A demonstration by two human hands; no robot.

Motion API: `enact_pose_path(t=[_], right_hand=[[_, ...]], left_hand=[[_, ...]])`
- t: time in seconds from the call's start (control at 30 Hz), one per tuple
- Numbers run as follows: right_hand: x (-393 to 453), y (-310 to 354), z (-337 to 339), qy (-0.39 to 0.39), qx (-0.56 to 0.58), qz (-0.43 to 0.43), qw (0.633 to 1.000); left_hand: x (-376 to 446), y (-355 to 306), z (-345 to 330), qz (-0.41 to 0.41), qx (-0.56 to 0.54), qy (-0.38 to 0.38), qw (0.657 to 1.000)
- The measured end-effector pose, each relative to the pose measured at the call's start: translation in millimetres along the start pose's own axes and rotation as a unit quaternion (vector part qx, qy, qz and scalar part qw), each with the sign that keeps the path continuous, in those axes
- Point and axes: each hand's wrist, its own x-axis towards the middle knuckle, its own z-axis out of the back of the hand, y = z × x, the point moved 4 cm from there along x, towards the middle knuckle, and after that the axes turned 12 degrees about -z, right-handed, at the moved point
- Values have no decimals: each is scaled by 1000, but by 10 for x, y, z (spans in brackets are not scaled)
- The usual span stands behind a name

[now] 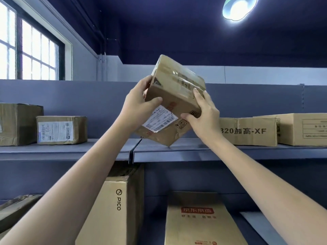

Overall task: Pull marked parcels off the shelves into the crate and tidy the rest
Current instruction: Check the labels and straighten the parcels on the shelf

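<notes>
A: Where is the parcel, and how does it sit?

B: The taped brown parcel (174,96) is lifted above the upper shelf (67,150), tilted, one corner pointing down at the shelf edge and the opposite corner up toward the ceiling. Its long axis runs from lower left to upper right. A white shipping label (159,119) faces down and toward the camera.

A: And the hands?

B: Both grip it. The left hand (137,103) holds the left side, thumb curled across the front face. The right hand (203,112) clasps the right lower edge, fingers wrapped up the side and thumb under.

A: How many other boxes can you count?

B: Four on the upper shelf: two at the left, a plain box (17,123) and a labelled box (62,129) just beside it; two at the right, a box printed "320" (247,131) touching a wider box (304,129). On the level below, three: a tall PICO box (109,209), a red-logo box (200,220), and a box corner (16,207) at the far left.

A: Anything else?

B: One window (31,48) at upper left, one ceiling lamp (238,7).
</notes>
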Motion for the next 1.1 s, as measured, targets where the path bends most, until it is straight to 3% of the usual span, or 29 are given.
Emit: enact_pose_path(t=[0.13, 0.3, 0.43, 0.53, 0.67, 0.83, 1.1], right_hand=[[-65, -163, 22, -29, 97, -71, 992], [-217, -446, -20, -64, 232, -199, 950], [-304, -667, -97, -63, 319, -291, 900], [-378, -693, -184, -39, 307, -308, 900], [-432, -663, -268, -15, 240, -292, 926], [-467, -688, -348, 16, 216, -309, 926], [-449, -619, -315, -49, 256, -309, 914]], left_hand=[[30, -90, 9, -27, 121, 33, 992], [-142, 168, 155, 74, 258, 12, 963], [-387, 489, 231, 213, 157, 16, 964], [-581, 653, 181, 262, 86, 35, 961], [-710, 704, 196, 253, 100, 21, 962], [-723, 653, 315, 222, 122, -1, 967], [-673, 603, 527, 204, 126, -15, 971]])
